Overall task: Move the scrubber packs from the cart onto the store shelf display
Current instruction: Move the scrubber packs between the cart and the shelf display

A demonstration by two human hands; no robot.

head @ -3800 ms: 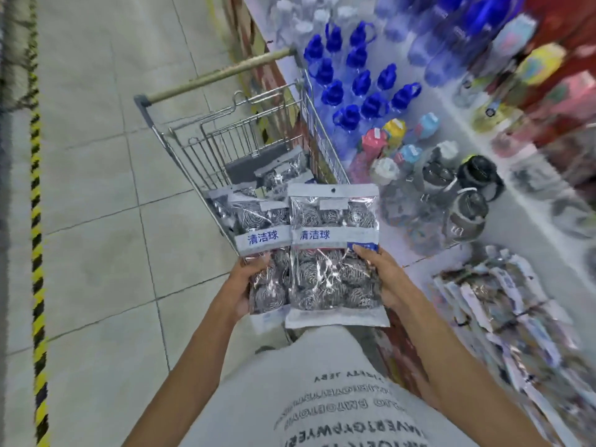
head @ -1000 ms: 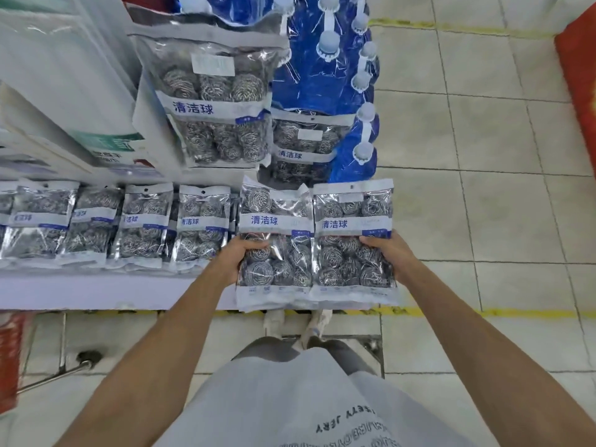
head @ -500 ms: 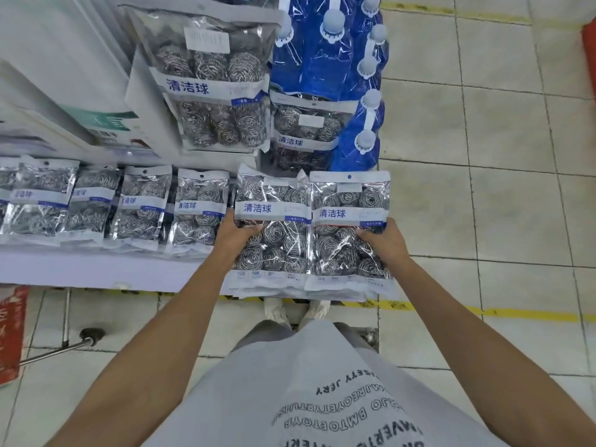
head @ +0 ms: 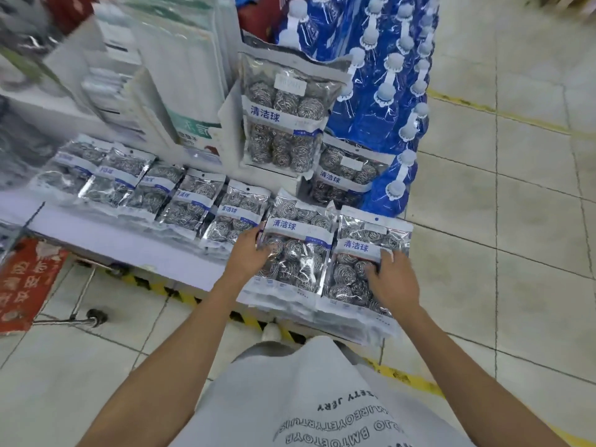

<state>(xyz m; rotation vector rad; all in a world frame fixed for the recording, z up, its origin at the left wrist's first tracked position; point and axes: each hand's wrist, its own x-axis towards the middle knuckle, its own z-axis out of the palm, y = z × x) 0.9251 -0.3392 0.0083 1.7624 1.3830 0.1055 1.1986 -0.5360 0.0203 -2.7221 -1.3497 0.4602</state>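
Two stacks of steel-wool scrubber packs are lying at the right end of the white shelf (head: pixel 106 235), and both of the person's hands are on them. Starting from the far left, a red sign (head: pixel 24 283) is hanging below the shelf edge, near a metal stand leg with a small caster (head: pixel 96 316) on the tiled floor (head: pixel 516 237). Along the shelf top, a row of scrubber packs (head: pixel 154 191) is lying flat, each one overlapping its neighbour and running rightward toward the hands. Behind that row, white boxed goods (head: pixel 174 75) are standing upright.

Next, the left hand (head: pixel 250 256) is resting on the left stack of packs (head: pixel 296 250), its fingers curling over the stack's left edge and gripping it. Above that stack, a larger scrubber pack (head: pixel 283 114) is standing upright against the display, and another pack (head: pixel 346 175) is leaning just below and to its right.

Further right, the right hand (head: pixel 392 279) is lying on the right stack of packs (head: pixel 371 253), its fingers spread and bent, pressing on the top pack; whether it is actually gripping the stack, I cannot tell. The two stacks are touching side by side, their lower edges overhanging the shelf front. Blue bottles with white caps (head: pixel 387 91) are filling the display behind them.
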